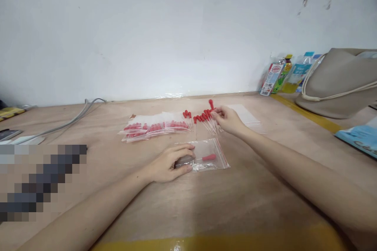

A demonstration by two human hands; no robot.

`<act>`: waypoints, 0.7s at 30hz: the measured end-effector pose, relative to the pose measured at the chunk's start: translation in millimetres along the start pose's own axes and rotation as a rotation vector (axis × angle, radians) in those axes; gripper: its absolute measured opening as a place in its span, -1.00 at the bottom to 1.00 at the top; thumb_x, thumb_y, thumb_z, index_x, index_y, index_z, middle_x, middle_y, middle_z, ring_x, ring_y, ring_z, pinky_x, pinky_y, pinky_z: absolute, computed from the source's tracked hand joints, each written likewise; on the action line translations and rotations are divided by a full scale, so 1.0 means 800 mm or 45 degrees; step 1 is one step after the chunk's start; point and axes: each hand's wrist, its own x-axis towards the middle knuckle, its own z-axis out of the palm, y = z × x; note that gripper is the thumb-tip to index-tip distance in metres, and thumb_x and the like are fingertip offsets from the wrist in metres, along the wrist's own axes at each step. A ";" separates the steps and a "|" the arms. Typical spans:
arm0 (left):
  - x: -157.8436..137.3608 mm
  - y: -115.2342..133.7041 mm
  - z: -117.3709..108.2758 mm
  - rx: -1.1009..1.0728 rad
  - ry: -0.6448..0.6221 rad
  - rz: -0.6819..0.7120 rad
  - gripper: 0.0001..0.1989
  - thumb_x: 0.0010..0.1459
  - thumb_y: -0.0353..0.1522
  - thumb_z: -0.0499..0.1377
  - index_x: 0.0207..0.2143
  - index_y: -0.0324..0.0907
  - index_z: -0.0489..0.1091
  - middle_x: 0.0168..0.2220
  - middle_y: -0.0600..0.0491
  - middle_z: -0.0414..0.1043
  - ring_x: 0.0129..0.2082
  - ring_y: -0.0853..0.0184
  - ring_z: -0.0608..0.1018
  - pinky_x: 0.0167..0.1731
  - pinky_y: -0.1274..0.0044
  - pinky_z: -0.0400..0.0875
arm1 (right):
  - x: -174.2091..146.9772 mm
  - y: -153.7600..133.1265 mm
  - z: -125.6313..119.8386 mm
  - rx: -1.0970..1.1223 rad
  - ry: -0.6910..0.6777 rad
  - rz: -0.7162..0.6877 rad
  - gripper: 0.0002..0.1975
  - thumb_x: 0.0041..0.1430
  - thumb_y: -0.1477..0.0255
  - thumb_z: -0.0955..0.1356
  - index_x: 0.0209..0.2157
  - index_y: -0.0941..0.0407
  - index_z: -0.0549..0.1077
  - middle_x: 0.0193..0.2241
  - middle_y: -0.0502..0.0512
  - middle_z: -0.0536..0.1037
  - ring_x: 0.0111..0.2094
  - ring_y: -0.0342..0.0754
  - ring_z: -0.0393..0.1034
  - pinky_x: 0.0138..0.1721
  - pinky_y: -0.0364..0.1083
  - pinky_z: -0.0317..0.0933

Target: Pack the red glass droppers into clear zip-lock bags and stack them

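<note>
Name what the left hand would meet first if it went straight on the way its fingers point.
Beyond the clear bag it already seems to touch, the left hand would probably meet the red-ended stick inside it; finger height is hard to judge.

We count two hands, a left hand (167,162) and a right hand (226,120). We see one plastic bag (203,147) with one dropper (209,157) inside, and one dropper at the right fingertips. We make out at least three filled bags (154,128), overlapping, and more than eight loose droppers (203,117), too bunched for exact counting. We also count one carton (271,79), at least three bottles (299,72) and one handbag (344,82).
</note>
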 end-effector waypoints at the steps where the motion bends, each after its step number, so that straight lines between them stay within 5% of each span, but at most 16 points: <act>1: 0.000 -0.001 0.000 0.017 -0.009 0.008 -0.70 0.17 -0.26 0.07 -0.04 -0.12 0.28 0.10 -0.06 0.22 0.09 0.21 0.29 0.06 0.35 0.18 | -0.012 0.006 -0.008 0.179 0.029 0.025 -0.72 0.00 0.27 0.29 -0.29 0.15 0.29 -0.50 -0.01 0.41 -0.57 -0.20 0.29 -0.53 -0.17 0.18; 4: 0.001 -0.003 0.002 0.052 -0.012 0.008 -0.65 0.17 -0.26 0.07 0.03 -0.08 0.26 0.12 -0.03 0.19 0.11 0.21 0.27 0.08 0.33 0.17 | -0.049 0.019 -0.026 0.523 0.042 0.209 -0.34 -0.12 0.32 0.37 0.00 0.09 0.02 -0.55 -0.16 0.30 -0.66 -0.20 0.27 -0.65 -0.19 0.18; 7: 0.001 -0.003 0.002 0.069 -0.016 0.004 -0.63 0.18 -0.25 0.07 0.04 -0.07 0.26 0.13 -0.02 0.18 0.12 0.21 0.26 0.08 0.33 0.17 | -0.075 0.022 -0.029 0.699 0.096 0.404 -0.16 -0.17 0.42 0.40 0.07 0.06 -0.16 -0.56 -0.18 0.30 -0.63 -0.16 0.33 -0.63 -0.15 0.29; 15: 0.001 0.001 0.001 0.085 -0.024 -0.008 -0.56 0.18 -0.26 0.07 0.11 -0.09 0.16 0.11 -0.02 0.21 0.12 0.21 0.25 0.09 0.32 0.17 | -0.094 0.010 -0.014 0.957 0.033 0.523 -0.59 -0.04 0.41 0.34 -0.19 0.03 0.06 -0.57 -0.13 0.37 -0.54 -0.16 0.41 -0.48 -0.15 0.36; 21: 0.000 -0.002 0.003 0.093 -0.019 -0.008 -0.51 0.17 -0.26 0.08 0.14 -0.12 0.10 0.11 -0.02 0.21 0.11 0.22 0.26 0.09 0.35 0.17 | -0.112 0.003 -0.023 0.954 -0.131 0.487 -0.61 -0.03 0.32 0.36 -0.18 0.04 0.14 -0.55 -0.09 0.39 -0.53 -0.15 0.40 -0.47 -0.13 0.32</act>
